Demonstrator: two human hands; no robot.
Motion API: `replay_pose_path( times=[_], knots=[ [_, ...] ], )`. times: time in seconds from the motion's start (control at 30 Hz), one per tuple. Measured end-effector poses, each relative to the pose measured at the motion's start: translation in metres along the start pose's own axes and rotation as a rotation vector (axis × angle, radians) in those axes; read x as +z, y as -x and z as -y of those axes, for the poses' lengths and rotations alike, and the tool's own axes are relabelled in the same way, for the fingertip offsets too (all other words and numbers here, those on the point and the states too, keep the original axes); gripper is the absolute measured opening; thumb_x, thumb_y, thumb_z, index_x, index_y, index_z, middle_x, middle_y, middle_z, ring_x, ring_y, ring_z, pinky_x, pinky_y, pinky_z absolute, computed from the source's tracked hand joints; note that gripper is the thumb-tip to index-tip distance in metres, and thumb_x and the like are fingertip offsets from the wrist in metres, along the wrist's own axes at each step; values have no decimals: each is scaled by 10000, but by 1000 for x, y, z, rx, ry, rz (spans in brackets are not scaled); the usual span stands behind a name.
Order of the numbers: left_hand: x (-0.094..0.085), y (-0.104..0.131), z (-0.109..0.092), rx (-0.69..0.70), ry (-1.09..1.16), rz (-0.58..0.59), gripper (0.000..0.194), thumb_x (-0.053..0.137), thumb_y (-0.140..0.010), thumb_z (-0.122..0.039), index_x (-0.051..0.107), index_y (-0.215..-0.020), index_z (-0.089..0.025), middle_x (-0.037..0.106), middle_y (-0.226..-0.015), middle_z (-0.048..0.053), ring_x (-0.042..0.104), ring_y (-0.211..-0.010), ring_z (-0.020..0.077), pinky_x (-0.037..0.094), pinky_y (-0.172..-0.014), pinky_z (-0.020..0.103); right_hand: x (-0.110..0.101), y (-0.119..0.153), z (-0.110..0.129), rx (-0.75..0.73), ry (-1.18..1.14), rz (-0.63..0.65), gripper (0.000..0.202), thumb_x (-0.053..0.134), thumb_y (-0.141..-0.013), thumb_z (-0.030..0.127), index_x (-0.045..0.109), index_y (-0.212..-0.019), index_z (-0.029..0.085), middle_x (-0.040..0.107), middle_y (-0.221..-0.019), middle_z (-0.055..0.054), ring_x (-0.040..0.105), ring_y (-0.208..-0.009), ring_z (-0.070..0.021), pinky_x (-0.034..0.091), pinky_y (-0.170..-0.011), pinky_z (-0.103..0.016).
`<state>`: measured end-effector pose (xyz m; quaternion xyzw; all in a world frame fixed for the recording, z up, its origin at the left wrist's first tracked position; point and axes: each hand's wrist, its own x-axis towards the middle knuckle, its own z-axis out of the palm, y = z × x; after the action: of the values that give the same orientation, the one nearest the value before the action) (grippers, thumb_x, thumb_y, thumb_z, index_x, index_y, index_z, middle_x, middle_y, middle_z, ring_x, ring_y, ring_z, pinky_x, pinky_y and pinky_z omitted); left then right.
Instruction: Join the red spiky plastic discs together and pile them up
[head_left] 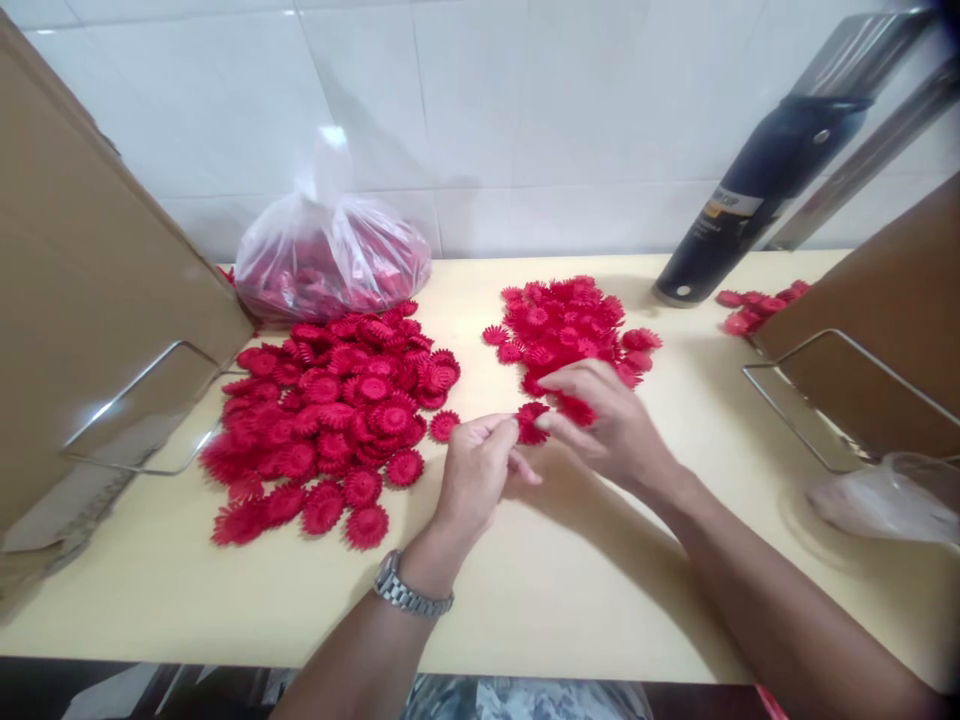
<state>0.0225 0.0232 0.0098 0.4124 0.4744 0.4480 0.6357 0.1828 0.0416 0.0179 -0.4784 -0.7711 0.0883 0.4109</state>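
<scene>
A small red disc with a toothed, frilled rim [532, 424] is pinched between the thumb and fingers of my left hand [480, 465], a little above the table. On its right side, my right hand [611, 425] has its thumb and forefinger spread apart, the thumb tip close to or touching the disc's edge. Another red piece [574, 408] shows between those fingers; whether it is touched or lies behind cannot be made out. A large heap of similar red discs [330, 410] lies left of my left hand. Beyond my right hand is a smaller red heap [562, 325].
A tied clear bag of red pieces [334, 255] stands by the tiled wall. Cardboard boxes [97, 250] flank the table [525, 600], with wire frames [142, 400] beside them. At the right are a dark blue bottle [739, 210], several red discs [757, 308] and crumpled plastic [892, 500].
</scene>
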Motion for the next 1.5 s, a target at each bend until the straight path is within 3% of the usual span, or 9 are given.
replay_pose_path(
  times=[0.07,0.13,0.33,0.53,0.97,1.07,1.2,1.33,1.5],
  knots=[
    [-1,-1,3,45,-45,40,188,503,-741,-238,519,-570,-160,453,-395,-53,497,-370,91,346,-420,187,8,2,11,149,-247,176,111,594,-792,245,614,-875,175,644,-850,-61,597,-788,-180,495,-680,-315],
    [-3,-1,6,95,-150,37,211,495,-777,-258,559,-604,-155,487,-420,-40,503,-403,86,323,-427,180,13,4,16,308,-430,244,74,591,-783,243,599,-787,170,642,-741,-29,601,-691,-156,487,-627,-291],
    [-6,-1,6,122,-191,31,178,526,-796,-282,649,-843,-163,551,-470,-40,500,-430,79,357,-478,184,15,7,11,437,-669,183,106,600,-776,255,574,-719,169,638,-667,-5,595,-635,-128,469,-599,-259],
    [-6,0,6,125,-110,88,155,539,-783,-255,651,-846,-170,517,-478,-51,502,-438,77,363,-501,190,16,10,10,454,-677,160,163,579,-800,291,574,-702,160,602,-634,2,541,-599,-115,428,-576,-254],
    [-3,-1,-1,69,38,89,131,639,-691,-250,583,-694,-131,578,-604,-23,522,-421,74,415,-442,205,8,6,17,319,-350,341,225,492,-848,310,531,-677,169,587,-620,-12,519,-562,-119,397,-502,-235],
    [-1,-2,-2,-2,140,41,113,625,-676,-222,557,-668,-131,576,-552,-30,510,-379,79,432,-440,221,11,6,14,233,-219,193,209,556,-828,352,563,-723,171,614,-674,-32,534,-606,-141,421,-541,-262],
    [4,-3,-1,11,247,-86,77,614,-666,-180,552,-656,-135,589,-546,-28,550,-464,88,452,-504,217,19,10,12,-112,115,-100,175,586,-829,346,577,-749,191,597,-703,-55,507,-683,-177,410,-630,-314],
    [7,-1,-1,66,332,-105,72,618,-647,-147,547,-637,-143,583,-531,-36,542,-509,73,429,-545,194,27,12,9,-227,149,-49,167,532,-875,302,576,-755,194,565,-664,-40,490,-654,-171,391,-608,-308],
    [9,1,-2,35,366,-107,160,621,-627,-104,614,-780,-151,560,-530,-64,416,-438,31,326,-475,166,30,13,6,-164,114,-38,123,536,-869,276,603,-811,191,586,-715,-52,514,-689,-180,404,-619,-313]
  ],
)
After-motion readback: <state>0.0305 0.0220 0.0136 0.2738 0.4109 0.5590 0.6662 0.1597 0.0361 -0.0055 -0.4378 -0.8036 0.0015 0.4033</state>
